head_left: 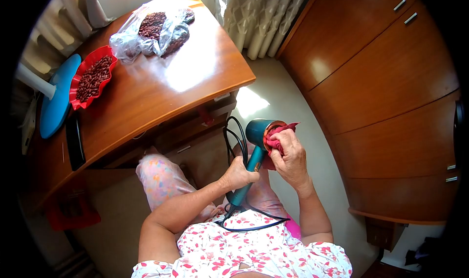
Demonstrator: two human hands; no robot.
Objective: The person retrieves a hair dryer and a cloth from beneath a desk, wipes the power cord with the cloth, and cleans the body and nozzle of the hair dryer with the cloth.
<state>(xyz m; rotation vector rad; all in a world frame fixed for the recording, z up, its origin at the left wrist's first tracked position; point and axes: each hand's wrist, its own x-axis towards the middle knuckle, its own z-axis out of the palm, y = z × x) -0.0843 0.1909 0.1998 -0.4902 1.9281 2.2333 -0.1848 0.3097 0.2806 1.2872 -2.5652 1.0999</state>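
A teal hair dryer with a copper-coloured rim is held over my lap, its head up and its handle slanting down towards me. My left hand is wrapped round the handle. Bunched in my right hand is a dark red cloth, pressed against the open end of the dryer's head. The dark power cord hangs in a loop across my lap, and more of it is looped beside the handle.
On the wooden desk stand a red scalloped bowl of dark red beans and clear plastic bags with similar beans. A blue round base and a black flat object lie at the left. Wooden cabinets rise on the right.
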